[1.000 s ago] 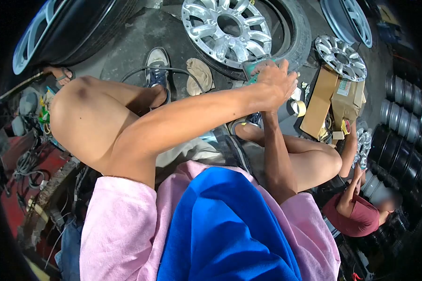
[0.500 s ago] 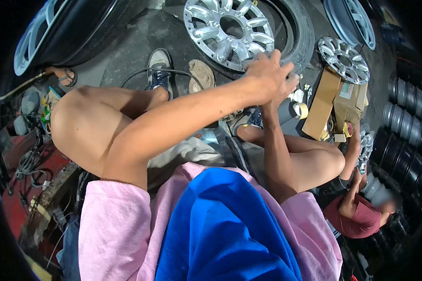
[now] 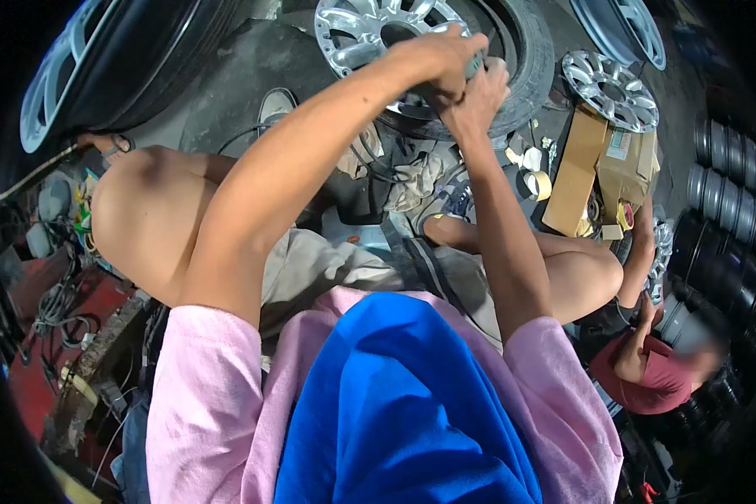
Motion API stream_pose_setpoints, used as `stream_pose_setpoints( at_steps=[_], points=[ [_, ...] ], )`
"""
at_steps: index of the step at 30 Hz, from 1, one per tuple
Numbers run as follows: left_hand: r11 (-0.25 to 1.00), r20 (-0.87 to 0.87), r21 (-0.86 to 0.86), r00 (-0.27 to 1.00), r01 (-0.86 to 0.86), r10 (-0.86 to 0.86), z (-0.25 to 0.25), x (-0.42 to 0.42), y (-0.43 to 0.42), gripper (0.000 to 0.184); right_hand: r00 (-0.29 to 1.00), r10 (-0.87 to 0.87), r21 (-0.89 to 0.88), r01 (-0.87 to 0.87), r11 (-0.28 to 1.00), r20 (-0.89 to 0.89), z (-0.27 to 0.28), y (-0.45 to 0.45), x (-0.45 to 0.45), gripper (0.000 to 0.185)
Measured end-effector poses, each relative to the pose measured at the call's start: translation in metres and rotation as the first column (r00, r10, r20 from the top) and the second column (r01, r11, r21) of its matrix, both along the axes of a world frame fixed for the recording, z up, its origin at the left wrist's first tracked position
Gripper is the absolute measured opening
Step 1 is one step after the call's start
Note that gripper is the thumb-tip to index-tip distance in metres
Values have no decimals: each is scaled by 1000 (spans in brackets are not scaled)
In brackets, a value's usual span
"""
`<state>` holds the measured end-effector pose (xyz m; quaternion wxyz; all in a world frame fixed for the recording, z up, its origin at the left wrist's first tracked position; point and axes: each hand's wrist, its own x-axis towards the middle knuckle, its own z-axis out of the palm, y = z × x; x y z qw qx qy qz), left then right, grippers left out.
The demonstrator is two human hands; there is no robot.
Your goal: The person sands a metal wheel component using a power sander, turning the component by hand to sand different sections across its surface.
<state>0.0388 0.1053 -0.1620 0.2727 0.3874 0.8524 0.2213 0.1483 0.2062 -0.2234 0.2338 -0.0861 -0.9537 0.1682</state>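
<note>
A silver multi-spoke wheel face (image 3: 353, 56) with a round centre hole rests on a black tyre (image 3: 533, 67) in front of me. My left hand (image 3: 441, 63) is closed over the wheel's lower right part, its fingers curled around a small grey-green object (image 3: 475, 64). Pressed up against it, my right hand (image 3: 480, 94) has its fingers bent around the near side of that same object. Most of the object is hidden by my fingers, so its kind does not show. Both forearms reach forward over my bent legs.
On the right are a second silver wheel face (image 3: 611, 91), a cardboard box (image 3: 630, 172) and a tape roll (image 3: 538, 185). A person in a red shirt (image 3: 647, 374) works beside stacked rims (image 3: 722, 218). A large wheel (image 3: 134, 59) stands at upper left. A dark cable (image 3: 374, 160) crosses the floor.
Both hands have moved up and slightly left over the wheel face, and my right hand is now plainly in sight beside the left. The view has shifted a little.
</note>
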Motion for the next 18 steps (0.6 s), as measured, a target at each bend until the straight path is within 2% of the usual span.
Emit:
stream_pose_setpoints(
  at_steps=[2,4,8,10,12,14,18],
  points=[
    [999,1,40,1000,-16,16,-8,-11,-1,98,995,-47,28,45,999,82,0,0,-10,70],
    [1000,11,29,1000,-4,4,-10,-10,-1,99,994,-71,48,67,997,87,1,-3,-6,73],
    [998,-42,9,997,60,-60,4,23,-3,100,998,-49,3,49,999,-29,-4,-6,22,82],
    [996,-90,47,994,69,-65,10,48,1,97,992,-93,-88,86,992,-83,-7,-4,41,83],
    [987,-116,147,992,63,-46,15,75,1,87,989,-145,-75,142,987,-39,-18,2,60,79],
    [992,-110,111,993,64,-52,22,96,8,84,975,-158,-138,137,981,-155,-27,7,75,75],
    [996,-182,43,981,76,-67,21,127,23,75,948,-245,-240,194,951,-204,-43,10,89,72]
  ],
)
